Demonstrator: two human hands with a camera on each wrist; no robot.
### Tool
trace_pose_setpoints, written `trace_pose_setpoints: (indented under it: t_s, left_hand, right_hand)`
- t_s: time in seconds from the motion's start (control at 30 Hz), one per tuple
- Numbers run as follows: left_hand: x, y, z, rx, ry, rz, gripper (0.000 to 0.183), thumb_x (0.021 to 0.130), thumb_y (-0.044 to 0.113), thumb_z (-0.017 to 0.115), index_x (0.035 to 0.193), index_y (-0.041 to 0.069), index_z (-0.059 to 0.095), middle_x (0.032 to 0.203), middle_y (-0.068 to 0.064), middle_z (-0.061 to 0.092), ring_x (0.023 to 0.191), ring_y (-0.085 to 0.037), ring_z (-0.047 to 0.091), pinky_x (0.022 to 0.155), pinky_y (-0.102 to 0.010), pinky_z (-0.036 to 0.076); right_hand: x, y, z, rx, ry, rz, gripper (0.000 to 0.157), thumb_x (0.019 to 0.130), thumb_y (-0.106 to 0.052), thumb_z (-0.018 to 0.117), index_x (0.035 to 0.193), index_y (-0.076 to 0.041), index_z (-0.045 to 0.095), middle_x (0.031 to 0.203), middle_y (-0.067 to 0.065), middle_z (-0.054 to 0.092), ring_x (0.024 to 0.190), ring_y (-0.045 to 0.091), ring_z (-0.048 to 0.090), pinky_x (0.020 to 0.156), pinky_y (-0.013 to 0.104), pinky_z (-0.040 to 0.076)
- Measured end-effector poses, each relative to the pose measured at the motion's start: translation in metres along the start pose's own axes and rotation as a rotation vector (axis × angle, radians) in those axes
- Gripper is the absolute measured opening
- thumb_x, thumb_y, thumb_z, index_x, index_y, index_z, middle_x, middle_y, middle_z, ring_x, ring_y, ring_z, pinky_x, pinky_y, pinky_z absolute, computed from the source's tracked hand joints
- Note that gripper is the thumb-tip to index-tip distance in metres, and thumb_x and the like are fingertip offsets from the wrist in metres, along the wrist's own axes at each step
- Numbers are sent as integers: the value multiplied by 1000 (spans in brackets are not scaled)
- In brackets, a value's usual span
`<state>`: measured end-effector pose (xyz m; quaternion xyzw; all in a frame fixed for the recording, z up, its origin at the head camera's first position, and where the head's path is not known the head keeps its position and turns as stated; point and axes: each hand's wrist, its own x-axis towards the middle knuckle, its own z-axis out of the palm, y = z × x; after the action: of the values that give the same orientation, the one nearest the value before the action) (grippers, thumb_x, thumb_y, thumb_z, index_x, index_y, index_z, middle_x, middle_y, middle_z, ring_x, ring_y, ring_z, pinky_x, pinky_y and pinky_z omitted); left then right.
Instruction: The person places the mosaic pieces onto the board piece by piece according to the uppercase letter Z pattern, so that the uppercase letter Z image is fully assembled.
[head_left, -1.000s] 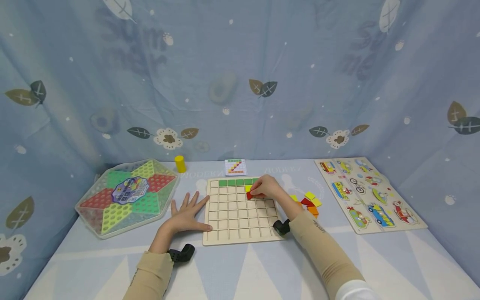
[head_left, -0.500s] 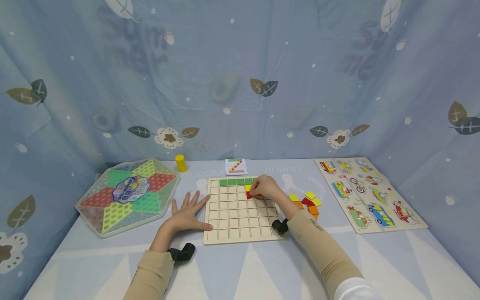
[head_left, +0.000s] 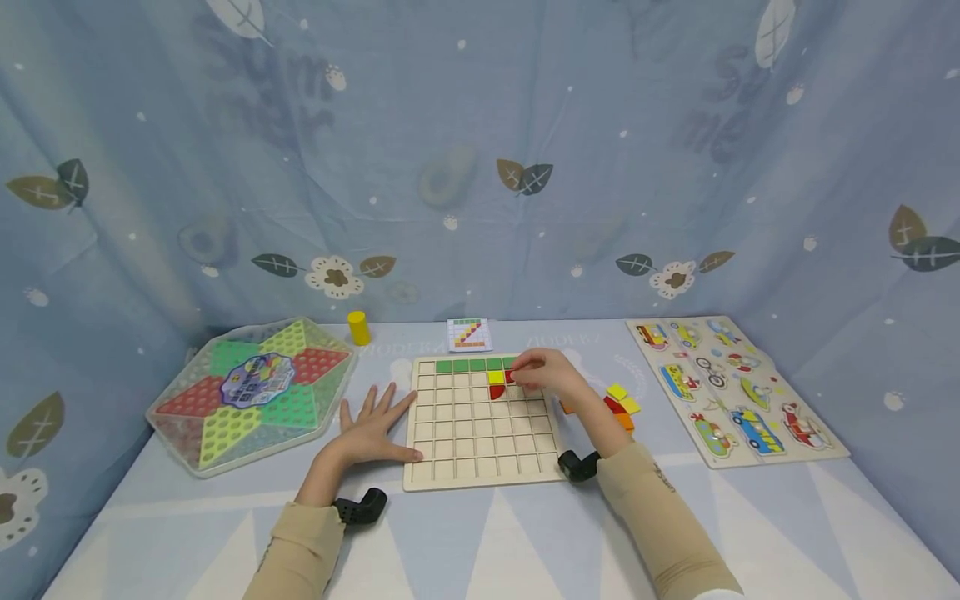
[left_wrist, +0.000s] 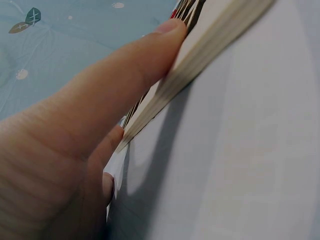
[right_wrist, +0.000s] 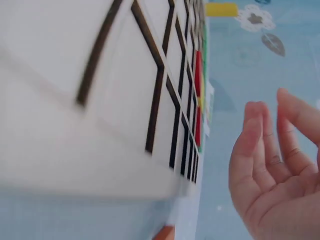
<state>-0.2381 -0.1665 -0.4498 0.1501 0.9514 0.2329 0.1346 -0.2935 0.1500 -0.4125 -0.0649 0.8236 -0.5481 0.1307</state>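
A wooden grid board lies flat in front of me. Green square tiles run along its top row, with a yellow tile below them and a red tile to its right. Beneath the yellow one sits a red quarter-circle tile. My left hand has its fingers spread on the table, its thumb resting on the board's left edge. Above the board's upper right, my right hand holds nothing; the right wrist view shows its fingers loosely bent, thumb and fingertips apart.
Loose yellow, red and orange tiles lie right of the board, partly behind the right forearm. A pattern card and yellow cylinder stand behind. A star-patterned game board is at left, a picture puzzle board at right.
My right hand has let go of the red quarter-circle tile and moved right, off it. The tile's rounded edge and the red tile beside the yellow one now show. The left hand stays put.
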Motion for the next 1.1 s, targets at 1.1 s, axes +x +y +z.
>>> trace_pose_setpoints:
  t_s: [1.1]
  left_hand:
    - [0, -1, 0, 11, 8, 8, 106, 65, 62, 71, 148, 16, 23, 153, -21, 3, 137, -46, -8, 96, -69, -16]
  right_hand:
    - [-41, 81, -90, 73, 440, 149, 41, 85, 7, 52, 126, -2, 50, 131, 18, 49, 123, 31, 43, 104, 42, 35]
